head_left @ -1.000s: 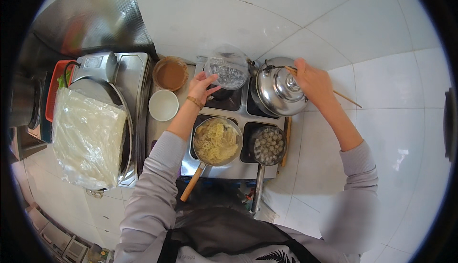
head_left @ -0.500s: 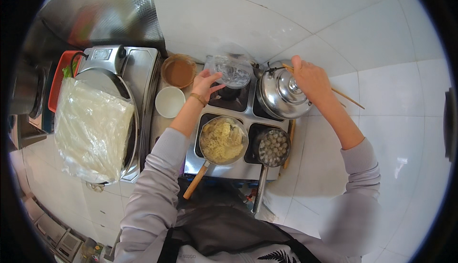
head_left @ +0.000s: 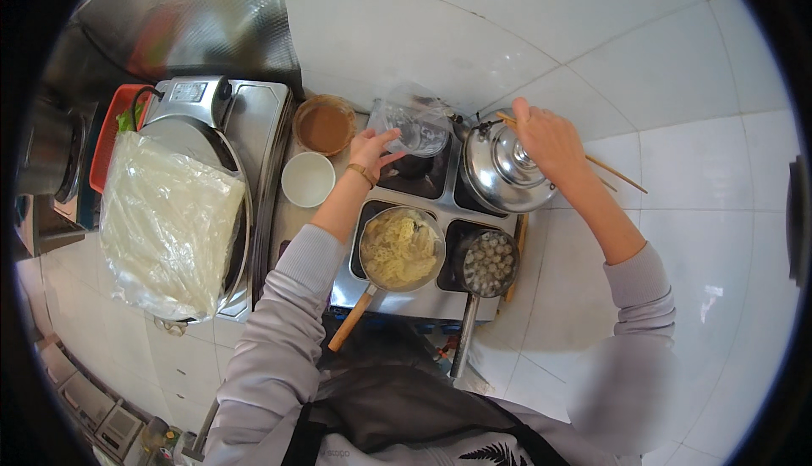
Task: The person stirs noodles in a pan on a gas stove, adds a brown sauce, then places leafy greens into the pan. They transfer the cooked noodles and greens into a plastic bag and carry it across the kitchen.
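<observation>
Left hand (head_left: 370, 149) at 11 o'clock of the cooker (head_left: 423, 297), fingers pinching edge of clear plastic bag (head_left: 414, 119) over back-left well. Right hand (head_left: 550, 138) at 1 o'clock, curled down over steel kettle lid (head_left: 503, 170), wooden chopsticks (head_left: 613, 170) gripped w/ it, tips poking out toward 3 o'clock over white tile. Front-left well: strainer ladle of yellow noodles (head_left: 399, 248), wooden handle toward 7 o'clock. Front-right well: smaller ladle of grey meatballs (head_left: 489, 261), metal handle toward 6 o'clock. Brown sauce bowl (head_left: 324, 126) at 10 o'clock of left hand, empty white bowl (head_left: 308, 179) just below it, both on counter. Further toward 9 o'clock: round griddle w/ plastic-wrapped pale sheets (head_left: 169, 221); red basket (head_left: 114, 132) beyond. Grey sleeves, dark apron at 6 o'clock.
</observation>
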The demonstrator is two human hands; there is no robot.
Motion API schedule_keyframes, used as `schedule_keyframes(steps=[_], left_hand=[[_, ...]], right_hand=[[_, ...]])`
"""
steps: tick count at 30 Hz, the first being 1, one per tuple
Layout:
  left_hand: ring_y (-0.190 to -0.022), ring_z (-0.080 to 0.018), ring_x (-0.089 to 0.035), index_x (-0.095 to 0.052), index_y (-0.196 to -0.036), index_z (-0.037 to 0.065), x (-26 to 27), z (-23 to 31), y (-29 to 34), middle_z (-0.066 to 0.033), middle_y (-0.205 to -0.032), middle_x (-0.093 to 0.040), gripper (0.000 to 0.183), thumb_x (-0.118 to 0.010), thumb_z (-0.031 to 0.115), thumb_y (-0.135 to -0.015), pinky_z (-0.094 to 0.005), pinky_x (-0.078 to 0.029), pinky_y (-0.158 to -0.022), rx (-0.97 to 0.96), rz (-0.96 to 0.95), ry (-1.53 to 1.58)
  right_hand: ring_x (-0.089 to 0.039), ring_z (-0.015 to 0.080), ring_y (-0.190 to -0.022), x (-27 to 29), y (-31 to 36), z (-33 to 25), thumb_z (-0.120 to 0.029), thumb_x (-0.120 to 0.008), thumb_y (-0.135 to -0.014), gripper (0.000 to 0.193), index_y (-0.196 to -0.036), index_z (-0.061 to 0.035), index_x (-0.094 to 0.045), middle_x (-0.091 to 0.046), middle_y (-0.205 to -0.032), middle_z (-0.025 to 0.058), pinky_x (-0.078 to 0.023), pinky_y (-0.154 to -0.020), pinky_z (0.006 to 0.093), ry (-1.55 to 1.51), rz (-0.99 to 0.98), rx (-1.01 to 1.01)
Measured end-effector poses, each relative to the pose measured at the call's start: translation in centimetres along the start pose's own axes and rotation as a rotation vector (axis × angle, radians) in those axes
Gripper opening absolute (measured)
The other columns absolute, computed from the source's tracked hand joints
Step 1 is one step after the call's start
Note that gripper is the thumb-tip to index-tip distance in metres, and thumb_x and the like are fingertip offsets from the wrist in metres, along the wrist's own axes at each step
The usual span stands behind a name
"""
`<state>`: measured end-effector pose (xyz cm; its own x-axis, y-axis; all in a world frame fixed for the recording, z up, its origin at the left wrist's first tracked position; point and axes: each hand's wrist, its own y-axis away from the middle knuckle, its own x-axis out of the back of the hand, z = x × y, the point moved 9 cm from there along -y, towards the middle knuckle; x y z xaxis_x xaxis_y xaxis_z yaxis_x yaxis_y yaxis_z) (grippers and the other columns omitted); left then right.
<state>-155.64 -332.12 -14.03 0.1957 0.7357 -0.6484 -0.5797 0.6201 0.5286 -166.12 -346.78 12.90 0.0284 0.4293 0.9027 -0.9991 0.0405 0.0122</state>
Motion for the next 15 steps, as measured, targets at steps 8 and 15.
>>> schedule_keyframes(steps=[8,15], left_hand=[[-0.137,-0.0456,-0.02,-0.019,-0.137,-0.017,1.5,-0.8,-1.2,-0.0313,-0.137,-0.031,0.081,-0.072,0.0,-0.078,-0.0535,-0.058,-0.085,-0.002,0.069,0.02],[-0.136,-0.0447,-0.021,-0.022,-0.135,-0.017,1.8,-1.1,-1.4,-0.0292,-0.135,-0.033,0.077,-0.071,0.0,-0.078,-0.0535,-0.058,-0.085,0.002,0.073,0.024]], right_hand=[[-0.063,0.0317,-0.069,0.0,-0.4,-0.1,-0.016,-0.05,-0.091,0.015,-0.095,-0.0043,-0.042,-0.061,-0.073,0.0131,-0.05,-0.055,0.0421,-0.009,-0.029,-0.018],[-0.065,0.0289,-0.067,0.6,-0.4,-0.6,-0.014,-0.051,-0.089,0.013,-0.097,-0.0057,-0.045,-0.062,-0.073,0.0115,-0.051,-0.054,0.0399,0.001,0.01,0.014]])
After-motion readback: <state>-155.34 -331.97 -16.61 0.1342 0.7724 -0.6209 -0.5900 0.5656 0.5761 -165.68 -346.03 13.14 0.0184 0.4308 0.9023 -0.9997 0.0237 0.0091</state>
